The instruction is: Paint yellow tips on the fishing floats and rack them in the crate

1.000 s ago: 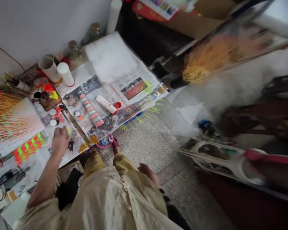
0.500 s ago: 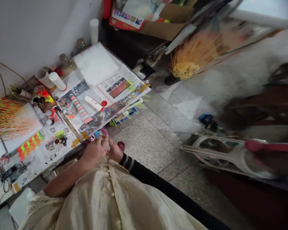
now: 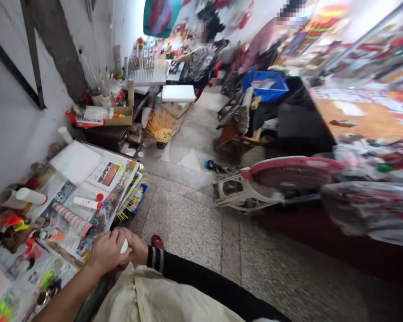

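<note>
My left hand and my right hand meet over my lap at the edge of the low work table. Both are closed round a small white round object, of which only a sliver shows between the fingers. The left arm is bare; the right wears a black sleeve with a striped cuff. Just left of the hands lie a pink-and-grey striped roll and a white tube with a red cap on newspaper.
Paint pots, white cups and neon scraps crowd the table by the wall. On the floor stand a bunch of yellow sticks and a toppled pink-and-white fan. A person sits at a far table. A blue crate is behind.
My left hand left the table and joined the right over my lap on the white object. The view has since tilted up to take in the room; the hands stay together.
</note>
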### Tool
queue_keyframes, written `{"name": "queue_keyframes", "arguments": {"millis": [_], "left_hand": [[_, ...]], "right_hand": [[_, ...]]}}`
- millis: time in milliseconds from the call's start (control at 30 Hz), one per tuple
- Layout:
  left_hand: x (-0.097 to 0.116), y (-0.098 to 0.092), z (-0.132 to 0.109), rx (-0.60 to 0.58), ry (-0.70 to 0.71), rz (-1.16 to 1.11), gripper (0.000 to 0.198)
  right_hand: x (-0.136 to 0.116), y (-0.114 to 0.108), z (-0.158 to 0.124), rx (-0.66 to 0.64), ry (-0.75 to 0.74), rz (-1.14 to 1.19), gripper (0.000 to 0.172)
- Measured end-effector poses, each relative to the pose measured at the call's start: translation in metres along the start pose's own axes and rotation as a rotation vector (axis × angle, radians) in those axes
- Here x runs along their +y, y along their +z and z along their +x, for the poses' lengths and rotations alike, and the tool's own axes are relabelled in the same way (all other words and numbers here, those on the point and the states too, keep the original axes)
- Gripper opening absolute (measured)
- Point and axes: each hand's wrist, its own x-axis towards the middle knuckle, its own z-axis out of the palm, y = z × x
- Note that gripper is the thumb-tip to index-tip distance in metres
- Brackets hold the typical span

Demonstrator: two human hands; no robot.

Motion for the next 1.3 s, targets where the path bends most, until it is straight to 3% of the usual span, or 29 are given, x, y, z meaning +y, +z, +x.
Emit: {"name": "queue_keyframes", "arguments": {"millis": [300, 433, 700, 800, 933, 1033, 1167, 1300], "left_hand": [[0.026, -0.031, 0.057, 0.048, -0.083, -0.014, 0.029], [0.043, -0.038, 0.08, 0.045, -0.144, -0.081, 0.031], [0.081, -0.061, 0.127, -0.051, -0.429, -0.219, 0.043], [0.085, -0.065, 0.138, -0.053, -0.544, -0.428, 0.041], [0.087, -0.06, 0.135, 0.093, -0.623, -0.887, 0.047], [0.096, -0.049, 0.127, 0.161, -0.76, -1.298, 0.056], [0.114, -0.038, 0.123, 0.21, -0.957, -1.721, 0.065], [0.124, -0.033, 0.128, 0.228, -1.017, -2.045, 0.067]], "right_hand": [[-0.018, -0.043, -0.002, 0.229, 0.023, 0.047, 0.052], [-0.019, -0.064, -0.007, 0.299, 0.031, 0.023, 0.056], [-0.031, -0.121, -0.034, 0.374, 0.183, -0.107, 0.061], [-0.034, -0.147, -0.045, 0.399, 0.215, -0.125, 0.063], [-0.038, -0.178, -0.058, 0.406, 0.216, -0.156, 0.065], [-0.042, -0.196, -0.067, 0.387, 0.219, -0.167, 0.066], [-0.044, -0.21, -0.077, 0.385, 0.236, -0.185, 0.066], [-0.045, -0.216, -0.084, 0.415, 0.225, -0.172, 0.066]]}}
